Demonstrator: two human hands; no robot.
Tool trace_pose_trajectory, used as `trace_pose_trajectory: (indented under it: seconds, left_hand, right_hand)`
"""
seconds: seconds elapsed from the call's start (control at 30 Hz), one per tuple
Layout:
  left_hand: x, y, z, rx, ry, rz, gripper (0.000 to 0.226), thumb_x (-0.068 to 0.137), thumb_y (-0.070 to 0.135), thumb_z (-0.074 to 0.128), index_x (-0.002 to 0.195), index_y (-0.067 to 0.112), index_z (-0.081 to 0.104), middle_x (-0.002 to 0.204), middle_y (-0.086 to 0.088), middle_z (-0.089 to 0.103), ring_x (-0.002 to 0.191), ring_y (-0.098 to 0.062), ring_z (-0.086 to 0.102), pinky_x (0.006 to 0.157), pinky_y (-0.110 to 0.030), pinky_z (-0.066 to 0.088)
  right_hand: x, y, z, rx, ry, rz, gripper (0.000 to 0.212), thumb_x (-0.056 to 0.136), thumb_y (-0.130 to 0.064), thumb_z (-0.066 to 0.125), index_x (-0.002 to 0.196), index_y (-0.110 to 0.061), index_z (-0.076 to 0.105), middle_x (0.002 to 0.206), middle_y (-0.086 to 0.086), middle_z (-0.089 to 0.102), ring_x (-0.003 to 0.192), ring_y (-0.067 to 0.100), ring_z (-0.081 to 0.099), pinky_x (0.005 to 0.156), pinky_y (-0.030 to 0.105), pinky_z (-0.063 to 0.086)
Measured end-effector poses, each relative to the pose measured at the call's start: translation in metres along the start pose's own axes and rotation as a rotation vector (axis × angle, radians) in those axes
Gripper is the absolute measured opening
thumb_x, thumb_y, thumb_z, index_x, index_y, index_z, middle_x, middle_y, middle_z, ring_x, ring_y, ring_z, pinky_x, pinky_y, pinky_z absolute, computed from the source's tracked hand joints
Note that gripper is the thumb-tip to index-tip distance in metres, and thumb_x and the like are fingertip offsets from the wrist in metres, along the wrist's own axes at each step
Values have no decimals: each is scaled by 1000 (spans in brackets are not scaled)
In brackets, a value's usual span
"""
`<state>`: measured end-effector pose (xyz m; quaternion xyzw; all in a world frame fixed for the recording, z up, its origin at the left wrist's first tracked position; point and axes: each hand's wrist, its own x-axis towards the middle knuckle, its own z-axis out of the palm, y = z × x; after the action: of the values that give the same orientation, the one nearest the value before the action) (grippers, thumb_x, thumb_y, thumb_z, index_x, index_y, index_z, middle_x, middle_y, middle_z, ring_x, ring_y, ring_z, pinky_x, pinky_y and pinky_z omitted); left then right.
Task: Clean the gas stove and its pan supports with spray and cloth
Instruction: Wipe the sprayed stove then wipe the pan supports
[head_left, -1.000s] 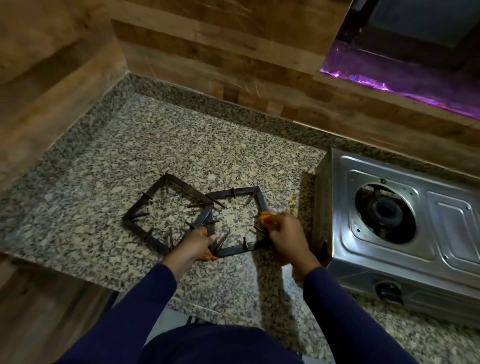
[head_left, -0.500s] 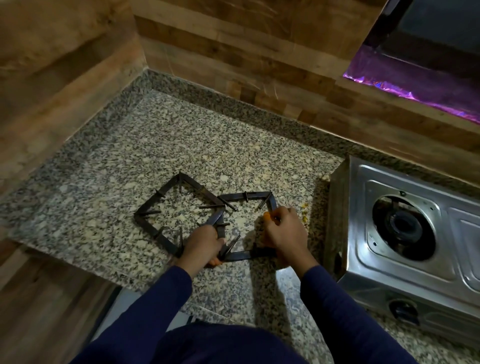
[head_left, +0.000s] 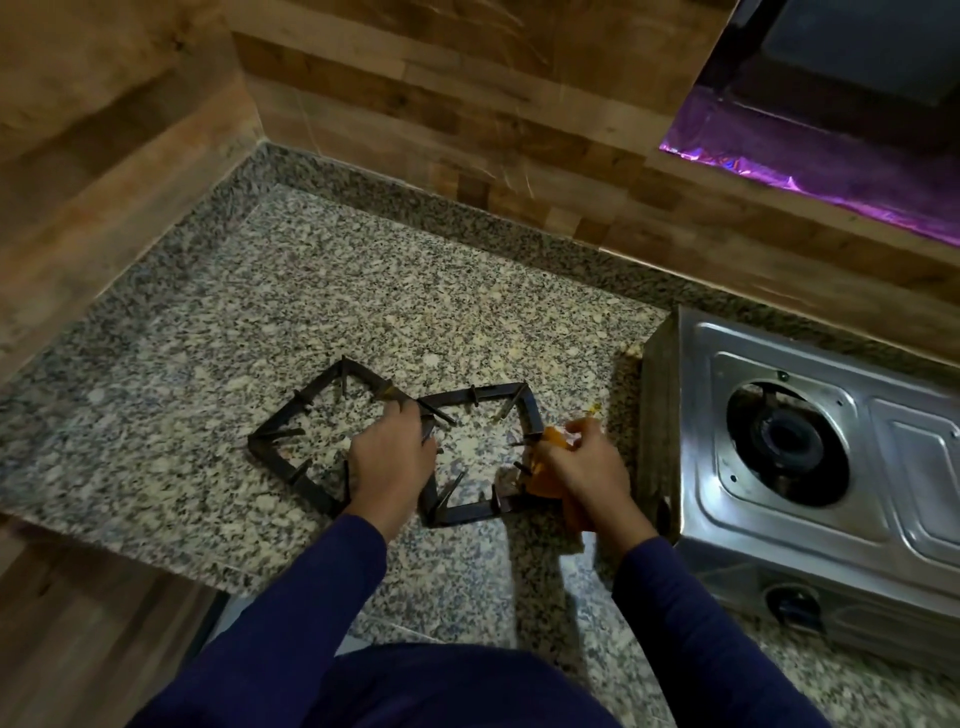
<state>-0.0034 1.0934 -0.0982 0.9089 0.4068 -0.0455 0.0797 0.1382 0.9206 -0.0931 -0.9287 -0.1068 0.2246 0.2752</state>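
Two black square pan supports lie side by side on the granite counter (head_left: 363, 291). The left pan support (head_left: 283, 423) lies bare. The right pan support (head_left: 467, 397) overlaps its corner. My left hand (head_left: 389, 457) rests where the two frames meet, fingers curled on the bars. My right hand (head_left: 587, 467) grips an orange cloth (head_left: 545, 467) against the right support's right bar. The steel gas stove (head_left: 810, 457) stands at the right, its burner uncovered. No spray bottle is in view.
Wood-pattern walls close the corner behind and to the left. A ledge lined with purple foil (head_left: 831, 176) hangs above the stove. The counter's front edge drops off at the lower left, with a wooden panel below.
My left hand has slid up from the near corner to the joint of the two supports. My right hand with the cloth has shifted right along the right bar. The view has moved closer.
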Motion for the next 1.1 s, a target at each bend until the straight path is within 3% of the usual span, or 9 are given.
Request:
trace_pose_trajectory:
  seconds: [0.1,0.2,0.37,0.5,0.63,0.7,0.77,0.93,1.1]
  left_hand:
    - [2,-2,3,8,21,-22,36,92,47,60,112,17,57,113,-5,57,89,-21,64,61,-30,48]
    - [3,-2,1,54,1,-47,31,93,50,59,96,19,61,89,-1,62,75,-19,62,55,-26,44]
    - [4,-10,3,11,-5,-24,40,92,54,57,68,22,51,62,5,53,56,-15,52,47,-23,33]
    - [2,-19,3,-109,86,-44,40,91,54,58,68,21,56,60,5,54,54,-16,52,46,-24,30]
    - [6,-26,3,-65,97,-76,38,92,51,59,69,20,55,57,7,44,53,-15,47,48,-25,32]
    - [8,-29,6,-64,83,-88,37,92,48,61,69,21,52,57,7,42,56,-16,48,49,-26,34]
    - [8,-31,7,-52,70,-93,36,93,46,61,70,20,51,61,6,44,57,-17,47,49,-26,33]
    - [-5,-19,3,-89,162,-24,27,94,40,59,98,13,59,94,-4,57,58,-13,42,48,-24,28]
    - [-18,3,15,-190,-176,-70,52,97,57,42,62,19,47,56,5,44,45,-14,40,42,-22,26]
  right_hand:
    - [7,7,4,130,-148,158,66,53,-57,80,104,-24,54,99,0,64,88,23,65,80,45,59]
    - [10,9,8,149,-164,196,54,54,-49,86,92,-23,59,93,2,67,85,23,66,79,47,60]
    - [8,17,18,212,-170,260,53,53,-46,82,93,-15,67,88,4,71,81,24,69,76,46,61]
    - [3,22,21,324,-148,294,31,66,-32,80,86,-13,66,90,10,71,82,27,69,78,48,60]
    - [-5,25,19,387,-112,309,26,73,-27,78,87,-15,60,89,9,67,85,28,66,78,43,59]
    - [-7,27,18,403,-118,311,24,74,-26,78,87,-14,62,89,10,68,85,29,67,79,46,59]
    - [-8,26,17,387,-126,291,26,77,-25,78,91,-10,63,86,8,66,84,27,66,74,40,57]
    - [-9,27,14,349,-130,251,20,84,-26,74,89,-17,56,81,-1,59,81,22,61,77,38,54]
    - [-12,29,13,283,-137,205,22,81,-30,75,96,-20,63,91,3,67,87,24,65,84,45,57]
